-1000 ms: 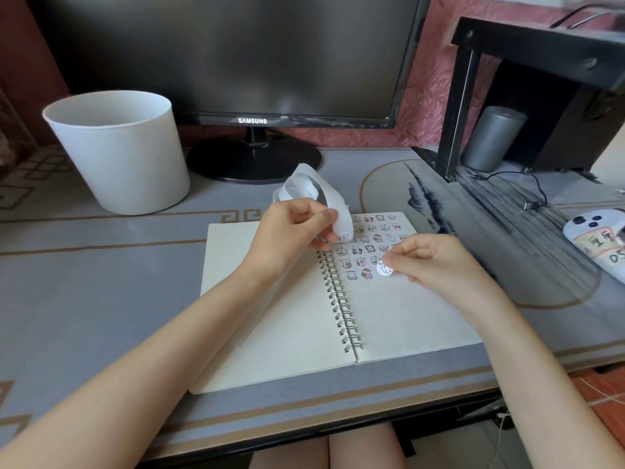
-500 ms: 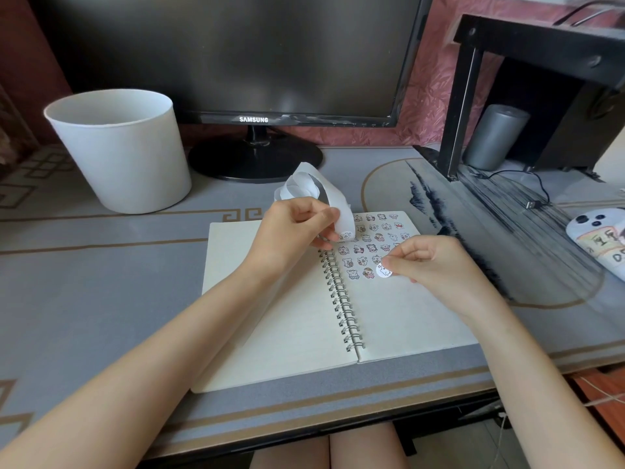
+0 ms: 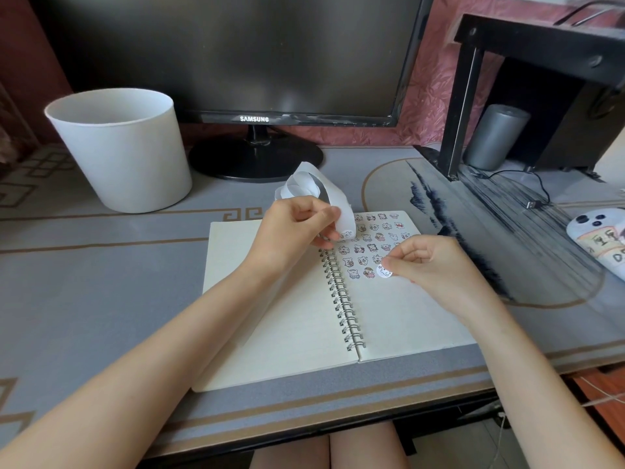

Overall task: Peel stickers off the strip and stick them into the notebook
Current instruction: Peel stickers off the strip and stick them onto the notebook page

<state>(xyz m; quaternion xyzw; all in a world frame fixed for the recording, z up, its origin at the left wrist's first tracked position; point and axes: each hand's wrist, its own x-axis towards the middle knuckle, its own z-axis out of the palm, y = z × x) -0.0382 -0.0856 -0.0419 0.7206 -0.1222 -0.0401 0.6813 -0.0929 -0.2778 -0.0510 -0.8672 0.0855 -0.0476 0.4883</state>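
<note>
An open spiral notebook lies flat on the desk, with several small cartoon stickers in rows on the top of its right page. My left hand pinches a curled white sticker strip just above the notebook's spine. My right hand pinches a round white sticker and holds it at the right page, at the end of the lowest sticker row. I cannot tell whether the sticker touches the paper.
A white bucket stands at the back left. A dark monitor on its stand sits behind the notebook. A black shelf frame, a grey cylinder, a cable and a white phone lie to the right.
My right hand has carried the round sticker slightly left along the right page. My left hand keeps hold of the strip in nearly the same place.
</note>
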